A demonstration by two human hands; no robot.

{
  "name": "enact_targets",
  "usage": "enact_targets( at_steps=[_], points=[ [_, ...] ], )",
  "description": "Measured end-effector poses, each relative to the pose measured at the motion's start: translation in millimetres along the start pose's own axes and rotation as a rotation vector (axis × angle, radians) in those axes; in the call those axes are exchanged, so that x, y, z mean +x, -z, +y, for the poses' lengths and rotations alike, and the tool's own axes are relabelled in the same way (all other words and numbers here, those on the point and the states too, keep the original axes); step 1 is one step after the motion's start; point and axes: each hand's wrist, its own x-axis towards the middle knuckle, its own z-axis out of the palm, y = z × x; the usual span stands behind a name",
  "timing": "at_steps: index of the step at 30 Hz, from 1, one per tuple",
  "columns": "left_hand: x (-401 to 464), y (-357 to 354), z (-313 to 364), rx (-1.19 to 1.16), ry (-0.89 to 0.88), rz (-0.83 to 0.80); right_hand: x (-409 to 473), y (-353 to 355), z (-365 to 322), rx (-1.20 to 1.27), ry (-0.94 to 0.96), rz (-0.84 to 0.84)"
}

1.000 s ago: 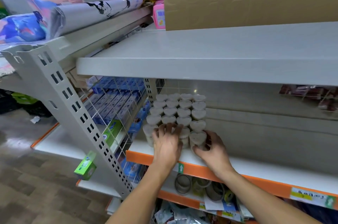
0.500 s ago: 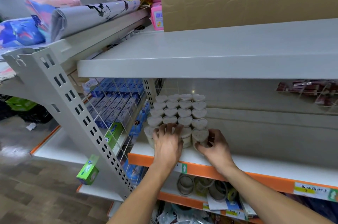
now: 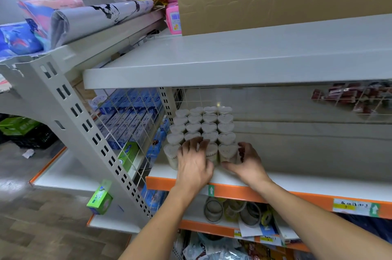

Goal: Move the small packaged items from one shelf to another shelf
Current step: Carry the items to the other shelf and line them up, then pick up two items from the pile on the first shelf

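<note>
Both forearms are bare to the frame edge; no sleeves, rings or watch.

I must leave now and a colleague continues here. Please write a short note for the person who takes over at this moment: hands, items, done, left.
Left hand: lies over the front row of heart-lid cups, fingers curled on them.
Right hand: cups the front right cup from its side.
Cups: a tight block at the left end of the orange-edged shelf.
Done: no cup lifted yet.
Left: move the cups to another shelf; the grey shelf above has bare space.
</note>
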Motion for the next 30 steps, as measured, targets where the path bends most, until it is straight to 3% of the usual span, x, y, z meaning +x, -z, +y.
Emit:
enact_targets(
  at_steps=[6,17,21,30],
  points=[
    [-6,6,37,-0.016,-0.281,0.048,-6,30,6,-0.228,-0.029,-0.012],
    [11,19,113,0.014,-0.337,-0.182,-17,130,-11,-0.661,-0.148,-0.300],
    [23,19,139,0.076,-0.364,-0.380,-26,166,-14,-0.809,-0.206,-0.418],
    [39,11,206,0.152,-0.452,-0.611,-55,235,0,-0.901,-0.297,-0.446]
  ],
)
